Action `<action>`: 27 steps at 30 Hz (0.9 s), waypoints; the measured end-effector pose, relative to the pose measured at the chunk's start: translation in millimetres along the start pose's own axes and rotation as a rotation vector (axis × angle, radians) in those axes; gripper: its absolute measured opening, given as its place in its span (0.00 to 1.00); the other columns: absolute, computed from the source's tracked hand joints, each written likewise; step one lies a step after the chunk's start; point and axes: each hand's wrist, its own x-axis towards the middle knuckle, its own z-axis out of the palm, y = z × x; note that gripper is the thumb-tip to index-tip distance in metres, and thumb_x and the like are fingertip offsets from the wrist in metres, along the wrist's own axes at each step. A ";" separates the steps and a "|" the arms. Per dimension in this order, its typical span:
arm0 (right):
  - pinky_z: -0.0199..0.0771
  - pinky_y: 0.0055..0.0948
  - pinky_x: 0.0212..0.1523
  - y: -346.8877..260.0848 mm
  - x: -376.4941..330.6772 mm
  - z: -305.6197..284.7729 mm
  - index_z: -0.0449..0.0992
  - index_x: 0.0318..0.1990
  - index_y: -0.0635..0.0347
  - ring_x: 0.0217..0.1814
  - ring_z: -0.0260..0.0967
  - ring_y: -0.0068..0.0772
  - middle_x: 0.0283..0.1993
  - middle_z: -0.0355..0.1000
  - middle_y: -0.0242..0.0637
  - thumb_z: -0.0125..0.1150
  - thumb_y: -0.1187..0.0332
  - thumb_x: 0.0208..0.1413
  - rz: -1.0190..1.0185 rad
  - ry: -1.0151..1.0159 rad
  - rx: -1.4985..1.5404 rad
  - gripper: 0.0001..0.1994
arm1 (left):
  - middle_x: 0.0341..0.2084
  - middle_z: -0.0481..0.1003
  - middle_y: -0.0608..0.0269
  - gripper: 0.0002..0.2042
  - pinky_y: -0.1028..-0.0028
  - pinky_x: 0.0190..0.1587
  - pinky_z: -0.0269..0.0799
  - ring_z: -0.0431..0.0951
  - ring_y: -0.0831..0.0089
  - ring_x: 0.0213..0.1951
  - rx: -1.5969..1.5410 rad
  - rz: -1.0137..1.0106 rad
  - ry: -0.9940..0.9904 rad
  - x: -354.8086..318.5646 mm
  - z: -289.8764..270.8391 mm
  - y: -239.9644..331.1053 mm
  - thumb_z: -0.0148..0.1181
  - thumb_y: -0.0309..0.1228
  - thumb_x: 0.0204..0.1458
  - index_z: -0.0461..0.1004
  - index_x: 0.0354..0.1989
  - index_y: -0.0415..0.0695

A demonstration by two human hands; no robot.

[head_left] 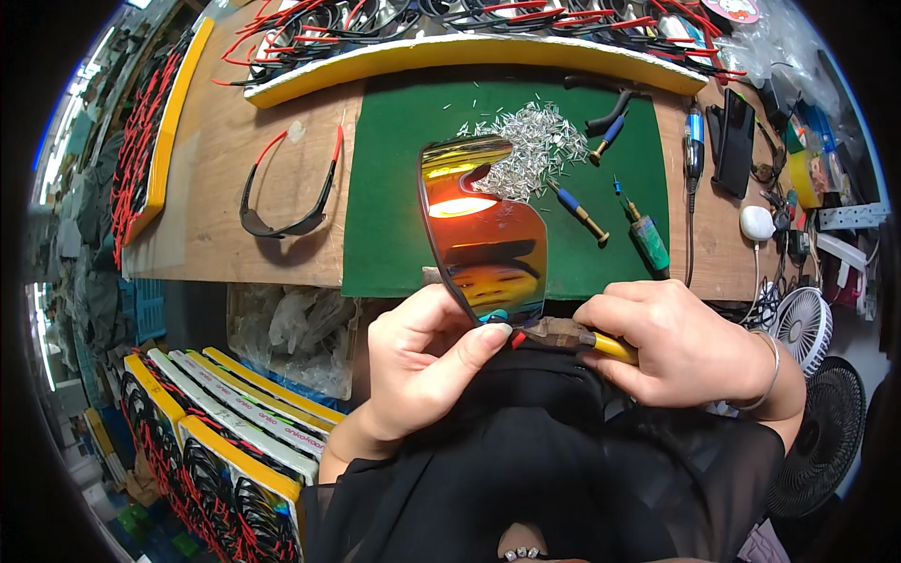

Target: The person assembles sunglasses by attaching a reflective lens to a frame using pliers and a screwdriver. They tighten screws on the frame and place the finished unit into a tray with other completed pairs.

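My left hand (427, 352) pinches the lower corner of an orange mirrored sunglasses lens (488, 235), held upright over the near edge of a green mat (389, 216). In my right hand (676, 342) is a pair of pliers (563, 332) with yellow handles. Their jaws are at the lens corner, beside a small red and black piece by my left thumb; what exactly they grip there is too small to tell. Behind the lens lies a heap of small silver pins (535, 141). A finished-looking pair of black and red sunglasses (286, 225) rests on the wood to the left.
Blue-handled screwdrivers (582, 216) and a green-handled one (648, 239) lie on the mat. A yellow-edged tray (469, 58) of red and black frames spans the back. A phone (734, 141) and a white fan (802, 319) are at right; stacked trays (239, 455) stand lower left.
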 end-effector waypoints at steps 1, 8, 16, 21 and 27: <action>0.67 0.30 0.28 0.3 -0.3 3.0 0.69 0.29 0.59 0.29 0.67 0.41 0.25 0.65 0.39 0.59 0.70 0.38 -0.036 0.045 -0.020 0.09 | 0.33 0.74 0.58 0.10 0.77 0.42 0.70 0.74 0.76 0.35 -0.021 -0.011 0.000 -0.1 -0.6 2.6 0.55 0.21 0.49 0.70 0.39 0.31; 0.59 0.26 0.24 9.3 7.0 12.2 0.68 0.27 0.61 0.23 0.58 0.30 0.23 0.59 0.34 0.54 0.73 0.35 -0.333 0.490 -0.677 0.07 | 0.31 0.74 0.59 0.08 0.78 0.40 0.70 0.74 0.77 0.35 -0.181 -0.125 -0.061 6.4 -11.6 -1.5 0.55 0.19 0.48 0.70 0.37 0.31; 0.67 0.35 0.29 4.2 4.3 0.9 0.67 0.33 0.62 0.28 0.65 0.45 0.24 0.64 0.42 0.60 0.71 0.42 -0.108 0.139 -0.062 0.11 | 0.34 0.74 0.57 0.06 0.79 0.39 0.70 0.73 0.79 0.35 0.074 0.130 0.016 2.0 -1.2 -3.7 0.55 0.17 0.48 0.69 0.35 0.30; 0.68 0.37 0.28 2.6 4.8 -5.0 0.67 0.32 0.65 0.28 0.66 0.50 0.24 0.65 0.46 0.59 0.69 0.45 -0.029 -0.002 0.089 0.10 | 0.34 0.74 0.57 0.06 0.79 0.39 0.70 0.73 0.80 0.35 0.094 0.110 0.021 0.7 -0.9 -4.3 0.55 0.17 0.48 0.69 0.35 0.30; 0.64 0.35 0.25 0.0 3.3 -0.4 0.67 0.29 0.64 0.25 0.64 0.42 0.24 0.64 0.41 0.57 0.71 0.41 -0.117 0.119 -0.113 0.08 | 0.31 0.74 0.59 0.06 0.81 0.36 0.70 0.74 0.79 0.33 -0.010 -0.024 -0.037 2.8 -8.6 1.4 0.56 0.18 0.48 0.70 0.35 0.31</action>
